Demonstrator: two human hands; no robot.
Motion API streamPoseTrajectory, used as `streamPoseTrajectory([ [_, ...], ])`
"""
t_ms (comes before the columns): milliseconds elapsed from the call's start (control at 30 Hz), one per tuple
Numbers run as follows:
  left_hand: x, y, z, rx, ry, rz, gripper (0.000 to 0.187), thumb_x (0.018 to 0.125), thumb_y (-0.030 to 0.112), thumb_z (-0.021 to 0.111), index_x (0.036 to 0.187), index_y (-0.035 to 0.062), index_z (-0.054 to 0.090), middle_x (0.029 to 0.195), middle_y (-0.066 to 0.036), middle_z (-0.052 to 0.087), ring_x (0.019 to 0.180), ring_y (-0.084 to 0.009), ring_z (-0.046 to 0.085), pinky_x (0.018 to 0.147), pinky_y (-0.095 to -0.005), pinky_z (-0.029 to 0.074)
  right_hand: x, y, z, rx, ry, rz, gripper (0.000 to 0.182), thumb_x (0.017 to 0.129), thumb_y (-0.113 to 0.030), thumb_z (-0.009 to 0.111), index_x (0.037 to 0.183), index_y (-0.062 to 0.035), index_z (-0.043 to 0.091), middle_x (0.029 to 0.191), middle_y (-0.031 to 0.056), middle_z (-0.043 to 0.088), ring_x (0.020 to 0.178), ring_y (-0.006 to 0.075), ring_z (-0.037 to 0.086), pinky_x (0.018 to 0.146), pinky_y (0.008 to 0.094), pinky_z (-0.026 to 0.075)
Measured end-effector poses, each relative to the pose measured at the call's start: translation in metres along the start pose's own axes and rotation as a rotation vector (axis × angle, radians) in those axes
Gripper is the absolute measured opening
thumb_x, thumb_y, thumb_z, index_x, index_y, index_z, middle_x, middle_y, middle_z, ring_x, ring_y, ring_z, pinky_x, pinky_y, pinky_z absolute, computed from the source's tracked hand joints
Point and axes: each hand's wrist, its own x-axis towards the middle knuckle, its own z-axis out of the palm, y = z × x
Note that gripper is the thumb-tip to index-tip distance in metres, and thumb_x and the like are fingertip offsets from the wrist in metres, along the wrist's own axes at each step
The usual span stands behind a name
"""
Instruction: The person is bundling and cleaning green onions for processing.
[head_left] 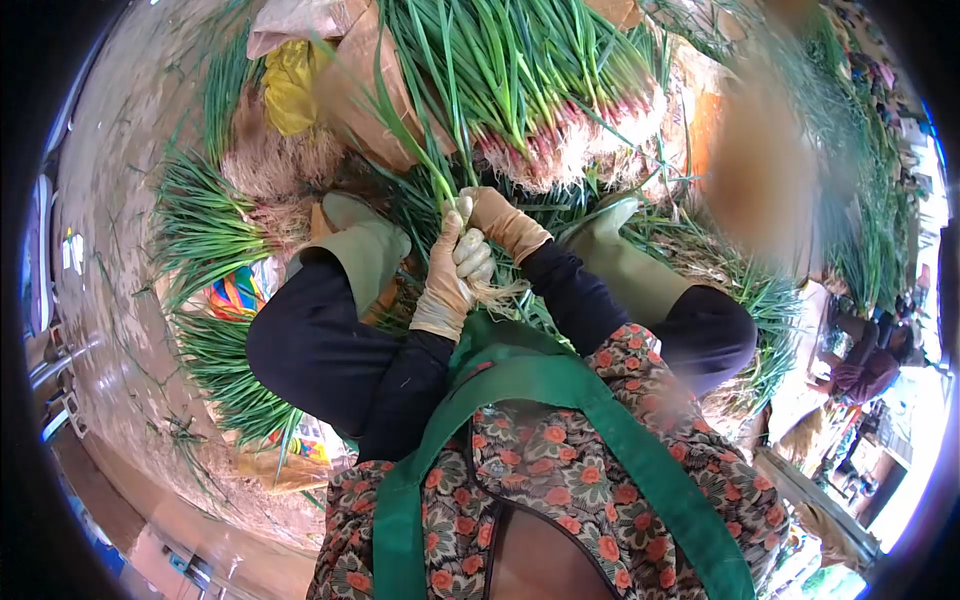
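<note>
Between the green boots, my left hand [452, 270], in a pale glove, is closed around a few green onions [437, 178]; their leaves point up and their pale roots [498, 293] hang out below the fist. My right hand [500, 222], also gloved, touches the left one, its fingers pinched at the stalks just above the left thumb. A large bundle of green onions [530, 90] with reddish bases and white roots lies just beyond both hands.
Smaller onion bunches [205, 225] lie at the left, near a yellow bag [292, 88]. Brown sacking [375, 95] is under the large bundle. Leaves and old stalks [690, 265] lie by the right boot [625, 262]. Another person [868, 375] is at the far right.
</note>
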Motion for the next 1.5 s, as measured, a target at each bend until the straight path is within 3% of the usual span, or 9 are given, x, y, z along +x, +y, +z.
streamPoseTrajectory([
  [200,0.007,0.0,-0.015,1.375,0.537,0.758,0.028,0.093,0.03,0.048,0.082,0.0067,0.06,0.066,0.003,0.051,0.058,-0.0065,0.04,0.052,-0.0214,0.034,-0.044,0.029,0.0,-0.389,-0.158,0.512,0.027,0.082,-0.027,0.051,0.089,-0.0032,0.061,0.085,0.0169,0.065,0.083,0.0332,0.063,0.072,0.0433,0.049],
  [367,0.003,0.031,0.003,0.718,0.577,0.529,0.029,0.091,0.036,0.051,0.085,0.0078,0.056,0.051,0.006,0.033,0.038,-0.0046,0.03,0.035,-0.0232,0.024,-0.066,0.049,0.012,-0.373,-0.861,0.325,0.022,0.078,-0.019,0.056,0.085,0.0012,0.062,0.075,0.015,0.063,0.075,0.0291,0.062,0.062,0.0376,0.049],
  [433,0.005,0.029,0.0,0.524,0.627,0.367,0.028,0.09,0.036,0.053,0.084,0.0084,0.056,0.051,0.007,0.033,0.038,-0.0054,0.031,0.035,-0.023,0.024,-0.036,0.092,0.03,-0.746,-0.158,-0.153,0.034,0.08,-0.028,0.06,0.095,0.0027,0.059,0.069,0.0136,0.061,0.066,0.0287,0.058,0.056,0.0348,0.046],
  [500,0.007,0.031,-0.005,0.552,0.631,0.243,0.025,0.089,0.032,0.057,0.097,0.0086,0.057,0.052,0.007,0.034,0.04,-0.0059,0.032,0.037,-0.022,0.025,0.005,0.061,0.003,0.41,0.219,0.525,0.039,0.084,-0.034,0.057,0.1,0.0017,0.057,0.066,0.0126,0.059,0.06,0.0244,0.055,0.052,0.0324,0.044],
  [833,0.024,0.016,-0.016,0.788,0.672,0.145,0.025,0.091,0.034,0.051,0.091,0.0089,0.054,0.064,0.004,0.046,0.052,-0.0075,0.042,0.046,-0.0233,0.033,0.013,0.001,-0.008,-0.368,-0.045,-0.25,0.033,0.084,-0.032,0.054,0.086,0.0002,0.058,0.079,0.0224,0.06,0.081,0.0384,0.059,0.071,0.0416,0.046],
  [1000,0.021,0.012,-0.017,0.665,0.441,0.236,0.029,0.093,0.035,0.048,0.088,0.0069,0.05,0.059,0.004,0.04,0.05,-0.0081,0.041,0.045,-0.0244,0.037,0.005,0.013,0.012,1.468,0.129,0.7,0.03,0.093,-0.028,0.046,0.087,-0.0023,0.058,0.057,0.0003,0.049,0.045,0.0162,0.051,0.043,0.0331,0.043],
  [1100,0.021,0.003,-0.001,0.675,0.321,0.374,0.034,0.091,0.04,0.048,0.091,0.0067,0.05,0.06,0.004,0.041,0.049,-0.0078,0.039,0.046,-0.0233,0.038,-0.009,0.09,0.037,-0.272,0.121,-0.283,0.013,0.084,-0.02,0.053,0.082,-0.0093,0.061,0.058,0.0078,0.054,0.055,0.0256,0.056,0.049,0.036,0.046],
  [1367,0.023,0.008,-0.009,0.362,0.375,0.022,0.03,0.087,0.025,0.059,0.113,0.0125,0.053,0.066,0.004,0.047,0.051,-0.0077,0.044,0.047,-0.0226,0.038,-0.055,0.015,-0.077,-0.258,0.575,0.339,0.032,0.082,-0.034,0.061,0.097,-0.006,0.059,0.081,0.0196,0.063,0.076,0.0323,0.063,0.065,0.0393,0.049],
  [1500,0.034,0.006,-0.029,0.52,0.414,0.038,0.028,0.087,0.022,0.057,0.112,0.0079,0.053,0.064,0.0,0.053,0.054,-0.0125,0.054,0.055,-0.0279,0.05,-0.059,-0.017,-0.064,-0.373,0.189,0.472,0.032,0.082,-0.034,0.059,0.098,-0.0059,0.06,0.079,0.0203,0.063,0.077,0.033,0.063,0.067,0.0418,0.049],
])
